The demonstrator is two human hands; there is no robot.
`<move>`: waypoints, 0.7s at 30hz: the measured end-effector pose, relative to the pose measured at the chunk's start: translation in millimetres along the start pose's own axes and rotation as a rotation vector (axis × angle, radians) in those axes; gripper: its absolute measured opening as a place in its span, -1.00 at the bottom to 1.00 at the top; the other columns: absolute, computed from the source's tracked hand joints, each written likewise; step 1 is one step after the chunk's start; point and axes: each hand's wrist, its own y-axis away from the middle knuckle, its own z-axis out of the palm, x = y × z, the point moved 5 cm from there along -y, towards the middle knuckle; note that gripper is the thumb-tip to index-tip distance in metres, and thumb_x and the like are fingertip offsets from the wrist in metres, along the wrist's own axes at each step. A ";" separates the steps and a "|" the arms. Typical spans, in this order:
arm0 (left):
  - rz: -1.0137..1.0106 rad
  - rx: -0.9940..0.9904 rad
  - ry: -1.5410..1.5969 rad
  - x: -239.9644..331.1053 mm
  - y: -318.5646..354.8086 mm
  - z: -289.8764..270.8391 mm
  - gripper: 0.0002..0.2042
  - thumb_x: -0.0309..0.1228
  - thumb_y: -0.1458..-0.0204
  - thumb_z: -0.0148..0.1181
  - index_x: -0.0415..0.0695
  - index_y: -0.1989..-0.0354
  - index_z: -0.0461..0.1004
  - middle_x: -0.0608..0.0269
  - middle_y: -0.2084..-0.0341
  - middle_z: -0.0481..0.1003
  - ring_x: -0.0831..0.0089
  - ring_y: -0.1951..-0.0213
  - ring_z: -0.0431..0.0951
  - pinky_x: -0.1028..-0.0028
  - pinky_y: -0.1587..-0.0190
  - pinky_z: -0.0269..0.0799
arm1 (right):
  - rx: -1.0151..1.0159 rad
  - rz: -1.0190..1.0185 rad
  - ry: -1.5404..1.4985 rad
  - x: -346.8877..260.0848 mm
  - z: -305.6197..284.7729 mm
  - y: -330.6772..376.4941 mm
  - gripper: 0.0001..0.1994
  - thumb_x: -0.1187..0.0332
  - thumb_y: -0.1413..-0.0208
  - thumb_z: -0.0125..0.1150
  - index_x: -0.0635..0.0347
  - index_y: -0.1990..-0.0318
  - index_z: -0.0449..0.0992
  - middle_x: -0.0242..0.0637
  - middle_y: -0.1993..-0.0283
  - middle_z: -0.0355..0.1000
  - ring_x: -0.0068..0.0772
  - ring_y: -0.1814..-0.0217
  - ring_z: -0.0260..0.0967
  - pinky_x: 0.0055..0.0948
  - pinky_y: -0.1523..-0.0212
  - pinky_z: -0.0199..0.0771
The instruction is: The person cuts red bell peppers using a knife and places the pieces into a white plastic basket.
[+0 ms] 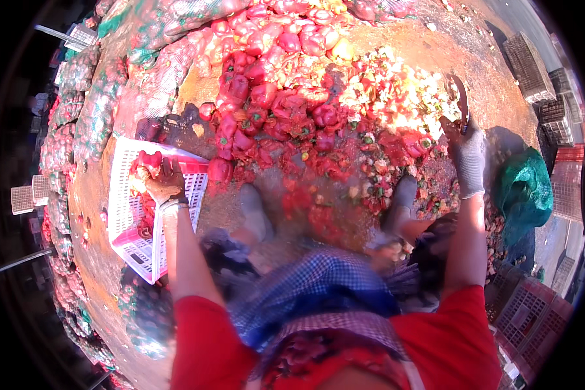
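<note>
My left hand [165, 185], in a stained glove, is over a white and pink plastic crate [117, 211] on the left. Its fingers are closed against a red bell pepper [149, 160], which looks cut open, with pale flesh beside it. More red pieces lie lower in the crate. On the right, my right hand [469, 153] wears a grey knit glove and grips a curved knife [463, 101], its blade pointing away from me. Between my hands, whole and broken red peppers [263, 95] cover the ground. Pale cut cores [403, 88] are heaped near the knife.
Filled net sacks [101, 110] line the left side, with another net sack [143, 312] behind the crate. A green mesh bag [525, 188] rests right of my arm. Stacked crates [530, 68] stand at the far right. My shoes [257, 211] are among wet pepper scraps.
</note>
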 end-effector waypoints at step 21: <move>0.500 -0.859 -1.895 -349.7 29.9 18.2 -0.81 -0.45 0.01 0.14 -0.21 0.21 0.51 -0.17 0.35 0.54 -0.12 0.23 0.54 0.11 0.18 0.45 | -0.268 0.022 -0.531 -43.2 51.1 38.7 -0.72 0.43 -0.17 0.24 0.30 -0.02 0.49 -0.38 0.18 0.51 -0.73 0.33 0.37 -0.74 0.48 0.30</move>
